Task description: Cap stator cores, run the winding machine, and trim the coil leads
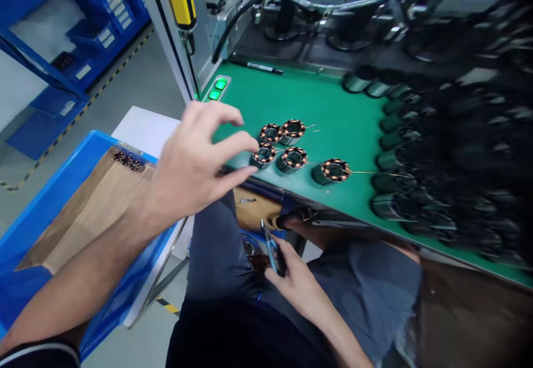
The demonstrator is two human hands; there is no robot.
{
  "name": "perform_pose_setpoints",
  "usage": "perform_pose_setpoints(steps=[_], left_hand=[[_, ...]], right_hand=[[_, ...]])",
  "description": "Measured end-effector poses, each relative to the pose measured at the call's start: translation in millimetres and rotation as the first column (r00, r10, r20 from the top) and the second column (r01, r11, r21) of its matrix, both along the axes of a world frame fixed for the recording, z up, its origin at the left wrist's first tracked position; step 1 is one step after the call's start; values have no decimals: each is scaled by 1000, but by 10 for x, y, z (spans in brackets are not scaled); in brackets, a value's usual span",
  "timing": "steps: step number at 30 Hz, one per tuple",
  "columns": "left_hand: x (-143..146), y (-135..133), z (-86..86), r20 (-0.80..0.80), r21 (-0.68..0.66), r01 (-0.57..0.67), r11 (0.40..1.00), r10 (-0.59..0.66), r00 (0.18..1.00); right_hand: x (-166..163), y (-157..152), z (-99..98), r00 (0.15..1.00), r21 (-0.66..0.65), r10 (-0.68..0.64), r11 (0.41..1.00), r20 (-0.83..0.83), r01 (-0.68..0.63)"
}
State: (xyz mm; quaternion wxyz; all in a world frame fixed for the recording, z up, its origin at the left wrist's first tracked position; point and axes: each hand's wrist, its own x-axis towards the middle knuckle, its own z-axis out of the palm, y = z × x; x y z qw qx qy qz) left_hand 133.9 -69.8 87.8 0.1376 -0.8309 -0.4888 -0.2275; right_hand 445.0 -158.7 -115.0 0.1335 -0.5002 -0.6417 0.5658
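At the left end of the green bench top, my left hand has its thumb and index finger apart beside a motor stator. Its fingertips are at the stator's edge, and I cannot tell whether they touch it. Close by stand several more wound stators with copper coils, among them one stator to the right and another with a long thin wire trailing right. Low over my lap, my right hand is wrapped round a pair of blue-handled pliers, whose tip points up and away.
Rows of stators fill the bench's right side, partly in shadow. A marker pen lies at the back near lit green buttons. On my left is a blue bin lined with cardboard, with several stators inside. Machine fixtures stand behind.
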Motion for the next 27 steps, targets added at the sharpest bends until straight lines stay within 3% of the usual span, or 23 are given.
perform_pose_setpoints(steps=[2, 6, 9, 13, 16, 20, 23, 27], left_hand=[[263, 193, -111, -85, -50, 11, 999, -15, 996], [355, 326, -326, -100, -55, -28, 998, 22, 995], [473, 79, -195, 68, -10, -29, 1000, 30, 997], [889, -451, 12, 363, -151, -18, 988, 72, 929], [1128, -704, -99, 410, -216, 59, 975, 36, 911], [1222, -789, -356, 452, -264, 88, 960, 43, 891], [1219, -799, -418, 465, -271, 106, 957, 34, 885], [1211, -841, -412, 471, -270, 125, 955, 17, 882]], right_hand=[[-7, -34, 62, 1000, 15, -10, 1000, -28, 10], [72, -199, 76, 993, -1, -78, 997, -93, 78], [158, -386, 56, 971, -22, -192, 981, -141, 191], [286, -567, 218, 930, -22, -303, 952, -208, 305], [388, -523, 525, 906, 104, -288, 937, -310, 333], [471, -317, 895, 900, 282, -168, 913, -402, 296], [479, -229, 987, 907, 297, -138, 916, -398, 269], [457, -230, 970, 908, 287, -127, 923, -400, 255]])
